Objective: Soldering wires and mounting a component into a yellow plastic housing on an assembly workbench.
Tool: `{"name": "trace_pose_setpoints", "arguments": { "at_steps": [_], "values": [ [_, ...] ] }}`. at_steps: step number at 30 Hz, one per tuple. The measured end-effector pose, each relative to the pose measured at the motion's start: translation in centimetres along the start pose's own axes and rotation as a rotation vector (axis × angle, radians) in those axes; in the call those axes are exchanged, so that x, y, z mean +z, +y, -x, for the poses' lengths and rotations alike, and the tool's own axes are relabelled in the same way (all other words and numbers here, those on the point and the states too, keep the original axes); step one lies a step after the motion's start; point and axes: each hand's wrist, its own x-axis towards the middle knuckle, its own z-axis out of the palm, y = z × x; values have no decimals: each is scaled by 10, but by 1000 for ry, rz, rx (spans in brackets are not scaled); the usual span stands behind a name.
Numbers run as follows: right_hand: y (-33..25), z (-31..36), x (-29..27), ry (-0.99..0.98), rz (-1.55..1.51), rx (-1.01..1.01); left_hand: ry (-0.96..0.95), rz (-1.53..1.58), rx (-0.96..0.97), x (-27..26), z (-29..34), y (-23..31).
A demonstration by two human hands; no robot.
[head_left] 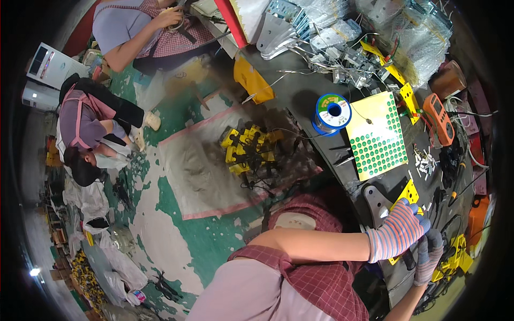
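Observation:
My left hand [397,231], in a striped knit glove, is closed on a yellow metal plate with holes [409,191], which juts out past its fingers. Close beside it, my right hand [427,261], in a greyish glove, has its fingers drawn together near the left fingertips. What those fingers hold, if anything, is hidden. A grey metal plate with holes [377,201] lies by the left hand on the dark bench. Right of the right hand are several yellow parts [456,257] with black cables.
On the bench are a blue solder-wire spool [332,113], a sheet of green round stickers [379,140], an orange multimeter [438,120], small white pieces [425,162] and wrapped parts [423,43]. Yellow cabled parts [249,150] lie on a floor sheet [195,176]. Two people [88,115] work at left.

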Motion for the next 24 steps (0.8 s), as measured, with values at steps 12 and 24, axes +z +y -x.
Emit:
{"name": "trace_pose_setpoints", "arguments": {
  "at_steps": [12,24],
  "values": [
    [-22,-15,2,-42,409,-270,2,-40,50,-9,-1,-2],
    [-88,-32,-9,-71,308,-384,237,159,288,-66,27,-18]
  ]
}}
